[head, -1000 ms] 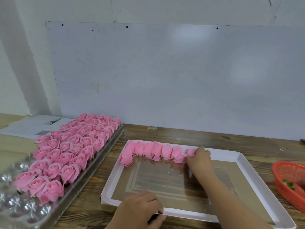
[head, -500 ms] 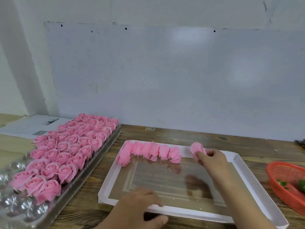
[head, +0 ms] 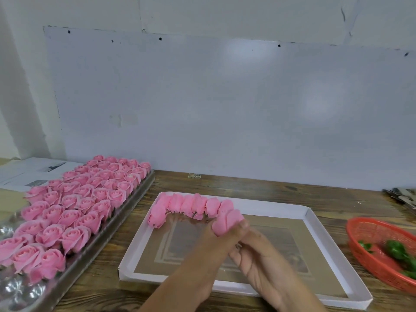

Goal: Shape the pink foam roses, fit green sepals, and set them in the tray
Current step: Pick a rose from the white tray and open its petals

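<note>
Head view: Both hands meet above the middle of the white tray [head: 314,226]. The left hand [head: 216,246] and right hand [head: 254,251] together hold one pink foam rose [head: 227,220], fingers curled round its lower end; motion blur hides the exact finger placement. The held rose sits just near of a row of pink roses [head: 189,206] lying along the far wall of the white tray. To the left, a metal tray [head: 126,212] carries many upright finished roses [head: 74,203]. At the right edge, a red basket [head: 369,235] contains green sepals [head: 396,252]. All rest on the wooden table [head: 247,188].
</note>
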The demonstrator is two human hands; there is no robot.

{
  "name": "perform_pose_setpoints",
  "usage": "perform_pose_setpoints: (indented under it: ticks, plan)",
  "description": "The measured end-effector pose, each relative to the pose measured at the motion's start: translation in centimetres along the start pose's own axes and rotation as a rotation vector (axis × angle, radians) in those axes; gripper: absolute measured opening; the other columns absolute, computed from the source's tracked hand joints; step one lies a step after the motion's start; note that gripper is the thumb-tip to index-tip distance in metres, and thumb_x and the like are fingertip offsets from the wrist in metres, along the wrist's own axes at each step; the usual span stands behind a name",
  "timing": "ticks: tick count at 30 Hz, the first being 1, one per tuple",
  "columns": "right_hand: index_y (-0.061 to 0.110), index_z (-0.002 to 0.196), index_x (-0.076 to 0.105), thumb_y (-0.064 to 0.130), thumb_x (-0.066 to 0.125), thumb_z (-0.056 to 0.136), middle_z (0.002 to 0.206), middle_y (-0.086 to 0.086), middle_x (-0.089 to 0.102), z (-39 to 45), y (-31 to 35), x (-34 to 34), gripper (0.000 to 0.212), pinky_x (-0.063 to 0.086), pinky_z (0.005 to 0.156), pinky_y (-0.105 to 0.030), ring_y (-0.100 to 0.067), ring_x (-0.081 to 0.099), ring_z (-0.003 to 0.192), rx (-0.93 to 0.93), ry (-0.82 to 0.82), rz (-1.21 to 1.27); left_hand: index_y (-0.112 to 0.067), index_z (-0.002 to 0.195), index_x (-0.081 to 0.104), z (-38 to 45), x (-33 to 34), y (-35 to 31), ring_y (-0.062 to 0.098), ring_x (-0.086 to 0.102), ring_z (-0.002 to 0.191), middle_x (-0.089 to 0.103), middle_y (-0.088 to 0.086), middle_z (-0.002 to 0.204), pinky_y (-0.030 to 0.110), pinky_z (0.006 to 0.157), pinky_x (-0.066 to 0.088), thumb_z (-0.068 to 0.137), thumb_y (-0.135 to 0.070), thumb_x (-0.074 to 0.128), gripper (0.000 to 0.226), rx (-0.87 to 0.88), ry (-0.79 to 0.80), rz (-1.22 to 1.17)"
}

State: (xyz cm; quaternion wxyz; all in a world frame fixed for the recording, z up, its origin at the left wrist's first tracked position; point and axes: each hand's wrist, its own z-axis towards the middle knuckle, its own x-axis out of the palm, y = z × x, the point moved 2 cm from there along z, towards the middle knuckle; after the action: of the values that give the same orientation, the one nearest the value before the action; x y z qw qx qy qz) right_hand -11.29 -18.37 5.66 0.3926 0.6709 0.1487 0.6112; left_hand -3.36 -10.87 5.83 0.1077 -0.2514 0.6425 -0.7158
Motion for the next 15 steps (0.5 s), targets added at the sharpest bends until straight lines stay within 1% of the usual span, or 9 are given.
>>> perform_pose_setpoints:
  ticks: [2, 3, 5, 6, 8, 9, 12, 14, 15]
  plan:
    - [-0.008, 0.117, 0.067, 0.015, 0.076, 0.078, 0.129, -0.028, 0.06, -0.2, -0.2, 0.3, 0.045, 0.054, 0.095, -0.031, -0.028, 0.063, 0.118, 0.026, 0.023, 0.005, -0.005, 0.116, 0.066, 0.2, -0.2, 0.2, 0.017, 0.067, 0.111, 0.064, 0.022, 0.123, 0.031, 0.095, 0.053, 0.07, -0.049, 0.078, 0.064, 0.034, -0.034, -0.008]
    - [-0.005, 0.116, 0.068, 0.013, 0.073, 0.078, 0.13, -0.026, 0.06, -0.2, -0.4, 0.4, 0.042, 0.054, 0.096, -0.031, -0.027, 0.063, 0.115, 0.051, 0.012, -0.002, -0.007, 0.116, 0.067, 0.1, -0.3, 0.3, 0.013, 0.068, 0.106, 0.065, 0.02, 0.122, 0.025, 0.088, 0.056, 0.069, -0.047, 0.08, 0.063, 0.043, -0.045, -0.015]
    - [0.0, 0.111, 0.073, 0.01, 0.076, 0.071, 0.127, -0.022, 0.062, -0.3, -0.9, 0.2, 0.041, 0.056, 0.089, -0.027, -0.023, 0.061, 0.108, 0.111, -0.021, 0.015, -0.013, 0.113, 0.072, 0.0, -0.6, 0.3, 0.009, 0.069, 0.101, 0.071, 0.014, 0.117, 0.019, 0.08, 0.055, 0.07, -0.044, 0.082, 0.055, 0.061, -0.046, -0.014]
    - [0.001, 0.112, 0.072, 0.007, 0.078, 0.069, 0.128, -0.021, 0.062, -0.3, -1.1, 0.1, 0.044, 0.056, 0.086, -0.027, -0.023, 0.058, 0.108, 0.138, -0.03, 0.043, -0.014, 0.112, 0.073, -0.1, -0.8, 0.3, 0.011, 0.07, 0.102, 0.072, 0.012, 0.115, 0.022, 0.08, 0.056, 0.07, -0.043, 0.082, 0.052, 0.071, -0.044, -0.008]
    - [-0.004, 0.125, 0.063, -0.001, 0.078, 0.072, 0.138, -0.025, 0.054, -0.5, -1.3, 0.0, 0.055, 0.058, 0.08, -0.029, -0.027, 0.053, 0.114, 0.182, -0.047, 0.114, -0.01, 0.108, 0.074, -0.2, -1.1, 0.3, 0.021, 0.07, 0.106, 0.073, 0.013, 0.113, 0.04, 0.086, 0.06, 0.068, -0.045, 0.08, 0.053, 0.091, -0.041, -0.002]
    - [-0.006, 0.129, 0.059, -0.004, 0.075, 0.073, 0.141, -0.028, 0.05, -0.5, -1.3, 0.0, 0.058, 0.059, 0.075, -0.031, -0.029, 0.051, 0.114, 0.202, -0.058, 0.141, -0.006, 0.104, 0.073, -0.3, -1.2, 0.3, 0.024, 0.07, 0.104, 0.074, 0.012, 0.11, 0.044, 0.085, 0.058, 0.066, -0.046, 0.079, 0.055, 0.108, -0.04, 0.002]
    - [-0.007, 0.119, 0.065, -0.003, 0.078, 0.067, 0.133, -0.029, 0.056, -0.8, -1.1, 0.0, 0.054, 0.061, 0.066, -0.032, -0.031, 0.061, 0.102, 0.25, -0.034, 0.139, -0.003, 0.088, 0.07, -0.4, -1.3, 0.3, 0.021, 0.07, 0.081, 0.074, 0.006, 0.089, 0.03, 0.065, 0.056, 0.063, -0.045, 0.077, 0.05, 0.168, -0.048, 0.037]
    - [-0.006, 0.117, 0.067, 0.002, 0.079, 0.067, 0.127, -0.027, 0.059, -1.0, -1.0, 0.1, 0.053, 0.061, 0.066, -0.031, -0.029, 0.064, 0.095, 0.275, -0.016, 0.097, -0.009, 0.08, 0.067, -0.5, -1.2, 0.0, 0.016, 0.063, 0.071, 0.066, 0.005, 0.076, 0.025, 0.061, 0.052, 0.064, -0.042, 0.079, 0.039, 0.224, -0.058, 0.063]
    - [-0.004, 0.118, 0.068, 0.004, 0.08, 0.068, 0.126, -0.026, 0.06, -1.0, -1.0, 0.1, 0.052, 0.06, 0.067, -0.03, -0.028, 0.065, 0.093, 0.29, -0.01, 0.08, -0.012, 0.08, 0.067, -0.5, -1.1, 0.0, 0.014, 0.062, 0.07, 0.065, 0.002, 0.074, 0.023, 0.061, 0.051, 0.065, -0.041, 0.079, 0.034, 0.263, -0.055, 0.086]
